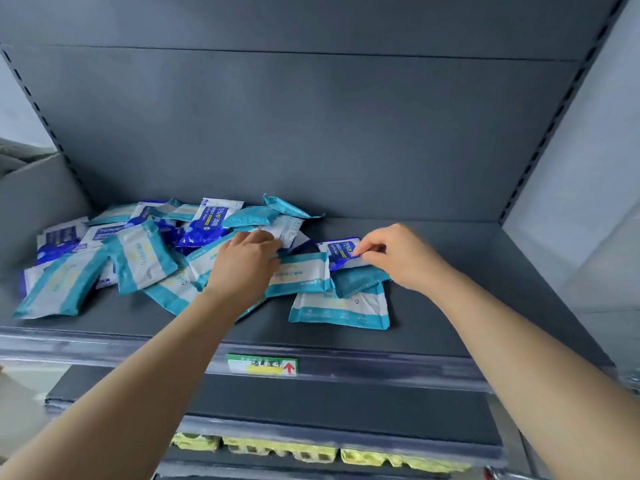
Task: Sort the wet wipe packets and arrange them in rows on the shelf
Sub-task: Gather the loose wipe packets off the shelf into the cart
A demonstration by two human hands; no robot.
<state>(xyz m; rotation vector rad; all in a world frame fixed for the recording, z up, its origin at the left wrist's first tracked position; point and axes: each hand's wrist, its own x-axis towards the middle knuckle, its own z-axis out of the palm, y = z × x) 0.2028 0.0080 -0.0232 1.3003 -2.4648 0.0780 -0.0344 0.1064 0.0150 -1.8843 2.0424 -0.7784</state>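
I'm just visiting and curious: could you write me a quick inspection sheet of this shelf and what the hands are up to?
Surface: dark grey shelf, right half bare.
Job's things: teal-and-white packets and dark blue packets lie mixed in a loose pile on the left and middle; no rows yet.
Clutter: nothing seen.
Hands: left hand rests on the pile; right hand pinches a blue packet by its edge.
Cables: nothing seen.
Surroundings: green price label on the shelf's front edge; yellow cartons on a lower shelf.
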